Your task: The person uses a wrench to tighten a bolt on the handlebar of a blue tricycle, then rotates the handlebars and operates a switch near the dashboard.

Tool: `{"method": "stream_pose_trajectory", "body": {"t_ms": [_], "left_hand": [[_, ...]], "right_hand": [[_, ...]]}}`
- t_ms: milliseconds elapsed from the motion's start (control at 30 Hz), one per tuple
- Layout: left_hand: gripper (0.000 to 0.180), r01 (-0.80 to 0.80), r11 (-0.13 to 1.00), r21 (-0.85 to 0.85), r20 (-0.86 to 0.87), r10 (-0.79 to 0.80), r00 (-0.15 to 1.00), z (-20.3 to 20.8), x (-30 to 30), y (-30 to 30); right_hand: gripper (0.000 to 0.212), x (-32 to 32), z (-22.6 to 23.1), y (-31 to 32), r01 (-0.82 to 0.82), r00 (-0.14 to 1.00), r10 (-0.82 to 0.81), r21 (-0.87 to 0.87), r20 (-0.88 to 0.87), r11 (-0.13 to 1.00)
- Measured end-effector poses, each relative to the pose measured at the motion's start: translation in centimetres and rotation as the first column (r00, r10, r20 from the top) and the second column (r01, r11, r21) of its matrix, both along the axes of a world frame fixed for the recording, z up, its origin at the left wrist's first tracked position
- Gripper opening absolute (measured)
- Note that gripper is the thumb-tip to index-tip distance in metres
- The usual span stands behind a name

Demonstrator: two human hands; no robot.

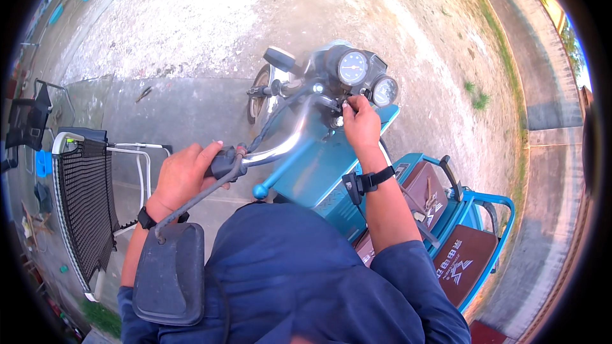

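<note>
In front of me stands a blue tricycle-like vehicle with a curved chrome handlebar point(290, 142). My left hand point(180, 177) is closed round the handlebar's left grip, beside the black switch housing point(224, 164). A black rear-view mirror point(167, 274) hangs from its stalk over my left forearm. My right hand point(362, 122) is pinched at the middle of the handlebar, just below two round gauges point(352, 67). Whatever lies between its fingertips is hidden. A blue ball-topped lever point(260, 191) sticks out below the handlebar, near the blue front panel point(312, 169).
To the right are brown padded seats point(464, 264) inside a blue tubular frame point(508, 220). A chair with black mesh point(83, 204) stands close on the left. The front wheel point(258, 92) rests on concrete ground point(185, 105); a low wall runs along the far right.
</note>
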State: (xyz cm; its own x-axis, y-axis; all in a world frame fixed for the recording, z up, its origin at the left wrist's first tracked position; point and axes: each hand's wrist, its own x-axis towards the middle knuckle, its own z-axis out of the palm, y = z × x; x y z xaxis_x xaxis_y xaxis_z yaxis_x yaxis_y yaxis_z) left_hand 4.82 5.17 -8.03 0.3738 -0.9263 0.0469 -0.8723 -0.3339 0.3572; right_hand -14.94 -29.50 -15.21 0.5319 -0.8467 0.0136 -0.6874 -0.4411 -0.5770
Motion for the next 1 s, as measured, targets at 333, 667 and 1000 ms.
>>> {"method": "stream_pose_trajectory", "body": {"t_ms": [333, 667, 1000], "left_hand": [[0.082, 0.006, 1.0, -0.004, -0.038, -0.006, 0.999, 0.0, 0.0, 0.1], [0.073, 0.02, 1.0, 0.004, -0.049, -0.019, 0.999, 0.2, 0.2, 0.1], [0.072, 0.028, 1.0, -0.001, -0.051, -0.028, 0.998, 0.5, 0.2, 0.0]], "right_hand": [[0.021, 0.2, 0.5, -0.8, 0.011, 0.999, -0.01, 0.022, -0.036, 1.0], [0.021, 0.8, 1.7, -1.0, -0.068, 0.987, 0.055, -0.084, -0.152, 0.994], [0.031, 1.7, 2.1, -1.4, -0.202, 0.944, 0.111, -0.278, -0.311, 0.939]]}}
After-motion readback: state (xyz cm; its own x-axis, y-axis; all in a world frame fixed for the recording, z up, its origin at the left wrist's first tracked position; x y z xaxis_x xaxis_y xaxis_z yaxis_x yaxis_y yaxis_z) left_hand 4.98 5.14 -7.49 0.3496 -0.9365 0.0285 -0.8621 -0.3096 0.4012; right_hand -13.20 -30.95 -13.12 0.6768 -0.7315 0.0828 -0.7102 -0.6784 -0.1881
